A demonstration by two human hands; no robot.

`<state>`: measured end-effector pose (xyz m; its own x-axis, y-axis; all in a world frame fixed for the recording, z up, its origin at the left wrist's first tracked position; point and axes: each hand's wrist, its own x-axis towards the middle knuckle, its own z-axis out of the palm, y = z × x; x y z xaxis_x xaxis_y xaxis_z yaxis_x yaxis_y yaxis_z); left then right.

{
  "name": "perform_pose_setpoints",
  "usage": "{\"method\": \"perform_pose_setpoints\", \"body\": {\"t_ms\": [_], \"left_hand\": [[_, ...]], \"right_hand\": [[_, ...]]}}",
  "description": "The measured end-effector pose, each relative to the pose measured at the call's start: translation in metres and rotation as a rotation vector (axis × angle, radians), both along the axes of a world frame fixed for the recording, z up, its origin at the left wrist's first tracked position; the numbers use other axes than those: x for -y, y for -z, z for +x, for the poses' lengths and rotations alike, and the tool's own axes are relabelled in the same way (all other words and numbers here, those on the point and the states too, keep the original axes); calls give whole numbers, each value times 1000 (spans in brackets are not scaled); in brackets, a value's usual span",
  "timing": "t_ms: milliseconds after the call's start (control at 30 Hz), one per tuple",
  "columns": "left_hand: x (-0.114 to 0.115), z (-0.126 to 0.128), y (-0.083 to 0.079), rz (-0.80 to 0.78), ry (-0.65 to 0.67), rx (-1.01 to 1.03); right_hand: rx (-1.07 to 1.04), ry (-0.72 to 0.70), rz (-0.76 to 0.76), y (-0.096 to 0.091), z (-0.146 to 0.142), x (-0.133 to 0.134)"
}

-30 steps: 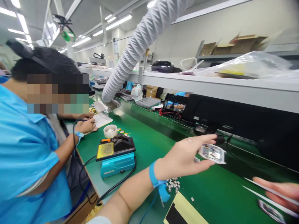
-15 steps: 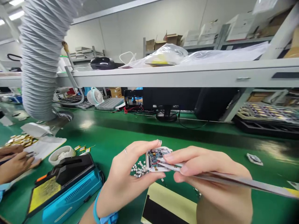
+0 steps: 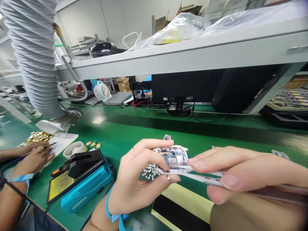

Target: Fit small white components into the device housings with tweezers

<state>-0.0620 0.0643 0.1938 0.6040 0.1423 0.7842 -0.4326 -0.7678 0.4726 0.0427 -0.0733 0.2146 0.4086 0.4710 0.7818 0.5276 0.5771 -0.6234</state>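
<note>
Left fingers (image 3: 146,148) grip a white-framed circuit board (image 3: 172,157) — right fingers (image 3: 216,160) pinch steel tweezers (image 3: 204,177) at its edge.

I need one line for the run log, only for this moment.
left hand: holds circuit board | right hand: holds tweezers at board's lower edge

Behind the green workbench (image 3: 134,126), a long grey shelf (image 3: 183,57) ran beneath plastic bagging (image 3: 178,30) against a pale wall (image 3: 81,19), and a ribbed white duct (image 3: 31,54) hung down on the left.
</note>
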Motion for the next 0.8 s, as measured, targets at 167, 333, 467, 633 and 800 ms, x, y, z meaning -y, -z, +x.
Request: {"method": "perform_pose_setpoints", "body": {"t_ms": [167, 333, 467, 633, 800], "left_hand": [[-3, 1, 1, 0, 63, 65], [-1, 4, 4, -27, 110, 122], [-1, 3, 4, -31, 126, 116], [-2, 2, 3, 8, 122, 121], [-3, 4, 4, -3, 122, 142]], "right_hand": [[7, -65, 99, 13, 2, -13], [75, -18, 65, 15, 4, -11], [92, 70, 39, 13, 2, -10], [46, 6, 103, 15, 0, -15], [69, 71, 174, 19, 0, -20]]}}
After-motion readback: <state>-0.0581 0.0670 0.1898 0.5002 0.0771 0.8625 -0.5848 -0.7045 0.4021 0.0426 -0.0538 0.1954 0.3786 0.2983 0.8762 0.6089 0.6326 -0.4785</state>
